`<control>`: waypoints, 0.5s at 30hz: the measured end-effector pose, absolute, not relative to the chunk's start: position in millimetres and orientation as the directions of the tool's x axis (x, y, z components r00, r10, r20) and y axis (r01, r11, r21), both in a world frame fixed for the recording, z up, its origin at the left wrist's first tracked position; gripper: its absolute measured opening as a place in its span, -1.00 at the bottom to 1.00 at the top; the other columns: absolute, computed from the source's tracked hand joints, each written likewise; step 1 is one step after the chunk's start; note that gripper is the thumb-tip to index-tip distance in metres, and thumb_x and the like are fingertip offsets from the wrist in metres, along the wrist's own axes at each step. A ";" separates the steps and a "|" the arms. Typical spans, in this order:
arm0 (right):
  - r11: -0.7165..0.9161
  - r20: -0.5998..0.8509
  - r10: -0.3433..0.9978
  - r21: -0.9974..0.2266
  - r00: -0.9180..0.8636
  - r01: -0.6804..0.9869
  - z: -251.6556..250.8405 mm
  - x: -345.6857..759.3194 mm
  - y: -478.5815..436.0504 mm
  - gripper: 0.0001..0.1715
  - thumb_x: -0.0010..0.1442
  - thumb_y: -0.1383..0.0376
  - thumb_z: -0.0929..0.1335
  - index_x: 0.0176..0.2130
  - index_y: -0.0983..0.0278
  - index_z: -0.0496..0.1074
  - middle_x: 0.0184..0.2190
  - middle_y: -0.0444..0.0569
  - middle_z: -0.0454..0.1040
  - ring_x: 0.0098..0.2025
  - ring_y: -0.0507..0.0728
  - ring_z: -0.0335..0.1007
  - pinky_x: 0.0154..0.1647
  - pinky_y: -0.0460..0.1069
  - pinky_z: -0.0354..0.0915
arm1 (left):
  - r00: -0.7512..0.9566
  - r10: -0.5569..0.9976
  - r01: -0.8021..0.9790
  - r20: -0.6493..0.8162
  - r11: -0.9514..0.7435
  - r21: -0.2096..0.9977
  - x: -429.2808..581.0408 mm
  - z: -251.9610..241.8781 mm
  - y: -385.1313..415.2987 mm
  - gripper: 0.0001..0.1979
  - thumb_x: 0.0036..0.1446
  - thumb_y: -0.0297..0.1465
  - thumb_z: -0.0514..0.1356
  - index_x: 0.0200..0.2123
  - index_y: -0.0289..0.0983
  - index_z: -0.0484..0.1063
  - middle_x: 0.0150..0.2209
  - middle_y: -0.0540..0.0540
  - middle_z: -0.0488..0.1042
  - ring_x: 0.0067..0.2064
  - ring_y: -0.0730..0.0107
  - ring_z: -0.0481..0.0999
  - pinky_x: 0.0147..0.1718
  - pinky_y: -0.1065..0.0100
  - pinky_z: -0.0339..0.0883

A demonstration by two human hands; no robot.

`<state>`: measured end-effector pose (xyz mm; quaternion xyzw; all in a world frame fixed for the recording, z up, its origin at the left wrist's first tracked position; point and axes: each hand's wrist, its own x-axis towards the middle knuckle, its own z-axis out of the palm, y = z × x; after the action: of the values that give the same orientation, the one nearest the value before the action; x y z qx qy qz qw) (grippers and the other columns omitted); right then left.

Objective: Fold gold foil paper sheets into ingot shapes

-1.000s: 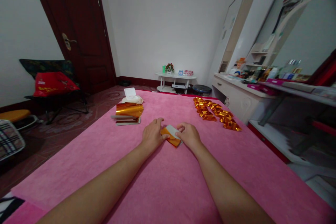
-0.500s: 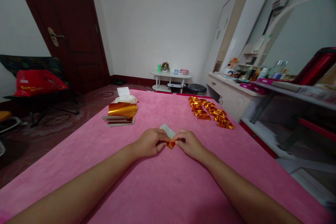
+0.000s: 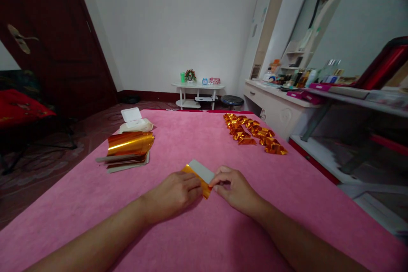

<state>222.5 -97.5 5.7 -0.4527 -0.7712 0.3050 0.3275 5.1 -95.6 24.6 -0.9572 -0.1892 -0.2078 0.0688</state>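
Observation:
A sheet of gold foil paper [image 3: 205,190] with a pale grey back [image 3: 201,171] lies folded on the pink cloth in front of me. My left hand [image 3: 177,191] rests over its left part, fingers bent down onto the gold side; the thumb is hidden. At the sheet's right end, my right hand [image 3: 234,189] pinches the edge between thumb and forefinger. Farther left sits a stack of gold foil sheets [image 3: 130,144], curling upward, with grey backs showing below. Folded gold foil pieces [image 3: 242,129] lie in rows at the far right of the cloth.
Behind the foil stack is an open pack of wipes [image 3: 137,125] with its white lid raised. A low white table [image 3: 197,87] stands by the wall, a round stool [image 3: 232,100] beside it. To the right is a dresser [image 3: 277,100] crowded with bottles.
The folded foil sheet has opened out wider, showing more gold. My left hand has shifted left and flattened over it, while my right hand still pinches the right end. The camera view has turned slightly.

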 end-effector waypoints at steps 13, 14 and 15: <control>0.224 -0.086 0.903 -0.743 -0.422 0.631 12.7 222.7 -68.3 -0.87 -0.15 0.40 0.35 -0.47 0.26 0.48 -0.61 -0.21 0.38 -0.57 -0.05 0.22 -0.62 -0.16 0.00 | 0.847 0.422 0.457 0.324 -0.888 -0.037 12.1 21.5 -100.3 -0.83 0.23 -0.43 0.03 -0.20 -0.25 0.41 -0.27 -0.05 0.48 -0.31 0.35 0.44 -0.37 0.32 0.35; 0.227 -0.080 0.903 -0.744 -0.422 0.628 11.7 223.1 -68.6 -0.86 -0.15 0.40 0.35 -0.47 0.26 0.48 -0.61 -0.21 0.37 -0.58 -0.06 0.21 -0.62 -0.17 -0.01 | 0.845 0.423 0.458 0.326 -0.888 -0.033 12.3 21.0 -100.1 -0.83 0.23 -0.44 0.04 -0.20 -0.25 0.41 -0.27 -0.05 0.48 -0.31 0.35 0.44 -0.38 0.32 0.35; 0.229 -0.077 0.901 -0.750 -0.426 0.621 10.6 223.7 -68.6 -0.86 -0.15 0.41 0.34 -0.47 0.26 0.47 -0.61 -0.22 0.36 -0.58 -0.06 0.21 -0.62 -0.17 -0.01 | 0.842 0.427 0.460 0.329 -0.888 -0.024 12.3 20.6 -99.9 -0.83 0.23 -0.44 0.04 -0.21 -0.25 0.42 -0.28 -0.05 0.48 -0.32 0.35 0.44 -0.39 0.32 0.35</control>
<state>223.7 -68.6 10.6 -0.5005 -0.7603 0.3673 0.1910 12.3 -99.9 20.6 -0.9584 -0.2313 -0.1592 0.0512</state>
